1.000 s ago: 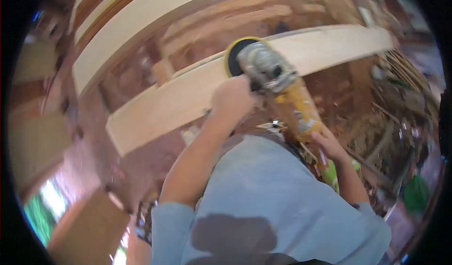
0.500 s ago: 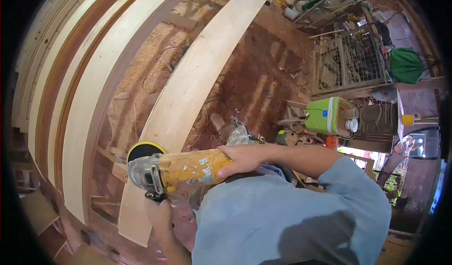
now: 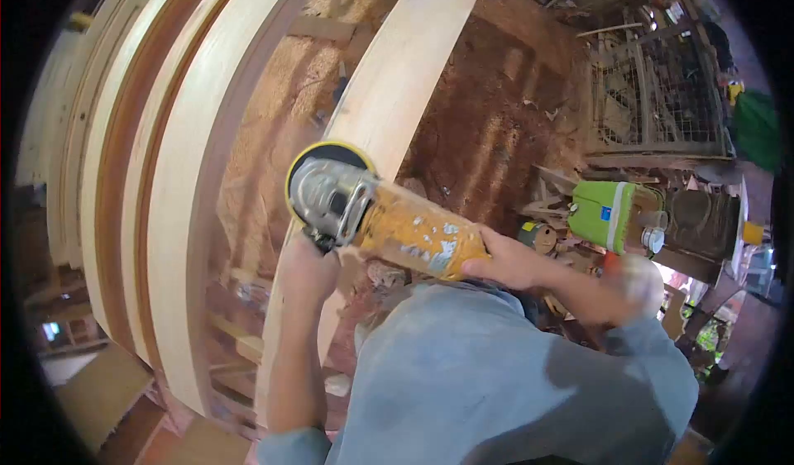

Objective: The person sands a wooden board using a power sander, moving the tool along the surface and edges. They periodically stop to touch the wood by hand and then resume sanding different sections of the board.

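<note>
A Two-Handed Hold at the Edge

A person in a blue shirt [image 3: 463, 366] grips a worn yellow sander [image 3: 418, 232], its black disc [image 3: 335, 150] poised at the left edge of a long, pale board [image 3: 405, 76] that runs from the top of the view down beneath the tool. The left hand [image 3: 308, 271] is wrapped around the tool's front end; the right hand [image 3: 511, 260] clasps the rear. Smoothing the edge appears to be the step in hand, though whether the disc touches wood cannot be told. The next move would call for a level disc and even pressure. Curved planks [image 3: 203, 76] stand at left. No brand can be read on the scuffed sander; a blue label [image 3: 606, 214] on a green cooler [image 3: 589, 209] is likewise illegible.
</note>
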`<control>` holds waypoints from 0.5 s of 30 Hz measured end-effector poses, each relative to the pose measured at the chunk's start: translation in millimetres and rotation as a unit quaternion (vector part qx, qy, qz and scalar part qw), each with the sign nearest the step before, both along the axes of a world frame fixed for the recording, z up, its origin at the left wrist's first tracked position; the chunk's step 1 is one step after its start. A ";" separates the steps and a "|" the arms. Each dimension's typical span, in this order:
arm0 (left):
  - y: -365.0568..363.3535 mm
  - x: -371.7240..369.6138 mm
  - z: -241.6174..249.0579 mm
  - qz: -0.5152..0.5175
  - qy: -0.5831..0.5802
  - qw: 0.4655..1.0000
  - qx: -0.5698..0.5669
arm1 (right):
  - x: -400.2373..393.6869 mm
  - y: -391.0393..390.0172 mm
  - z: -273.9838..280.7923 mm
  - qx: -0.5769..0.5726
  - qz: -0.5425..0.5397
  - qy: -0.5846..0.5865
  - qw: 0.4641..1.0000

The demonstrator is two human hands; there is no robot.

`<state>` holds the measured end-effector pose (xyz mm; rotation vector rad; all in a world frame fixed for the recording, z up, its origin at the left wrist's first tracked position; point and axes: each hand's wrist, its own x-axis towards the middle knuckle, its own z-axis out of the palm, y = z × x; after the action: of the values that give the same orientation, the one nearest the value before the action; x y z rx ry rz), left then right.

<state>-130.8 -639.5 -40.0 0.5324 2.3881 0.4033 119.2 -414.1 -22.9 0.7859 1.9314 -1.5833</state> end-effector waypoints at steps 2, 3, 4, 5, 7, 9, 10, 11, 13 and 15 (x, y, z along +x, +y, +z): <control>60.2 -27.2 -5.2 -0.036 0.039 0.999 0.003 | -8.0 28.7 2.2 -0.062 -0.103 -0.002 0.993; 88.1 -40.4 -9.0 -0.060 0.068 0.996 0.010 | -11.0 43.1 -2.8 -0.070 -0.114 0.004 0.991; 116.5 -53.8 -11.9 -0.089 0.089 0.992 0.008 | -13.7 59.2 -9.9 -0.087 -0.155 0.048 0.983; 144.3 -66.6 -14.3 -0.117 0.107 0.987 0.005 | -16.3 75.3 -18.1 -0.104 -0.197 0.090 0.971; 201.0 -83.9 -3.1 -0.142 0.096 0.985 0.016 | -25.6 109.5 -26.1 -0.057 -0.188 0.075 0.978; 256.9 -107.7 -17.3 -0.182 0.110 0.975 0.069 | -41.3 144.9 -11.9 -0.066 -0.229 0.047 0.970; 289.2 -116.1 -13.6 -0.203 0.120 0.971 0.041 | -46.9 162.7 -11.9 -0.069 -0.235 0.046 0.968; 320.7 -123.0 -11.2 -0.224 0.130 0.966 0.012 | -51.1 179.3 -13.3 -0.075 -0.251 0.068 0.963; 377.8 -144.1 -24.3 -0.268 0.136 0.954 0.024 | -59.9 215.4 -17.1 -0.078 -0.273 0.088 0.955; 424.9 -166.4 -35.3 -0.292 0.143 0.944 0.064 | -70.1 251.4 -21.3 -0.056 -0.283 0.091 0.953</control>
<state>-297.2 -214.6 -75.3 1.3919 2.3280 0.2206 49.1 -162.7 -44.2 1.2626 1.8085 -2.1424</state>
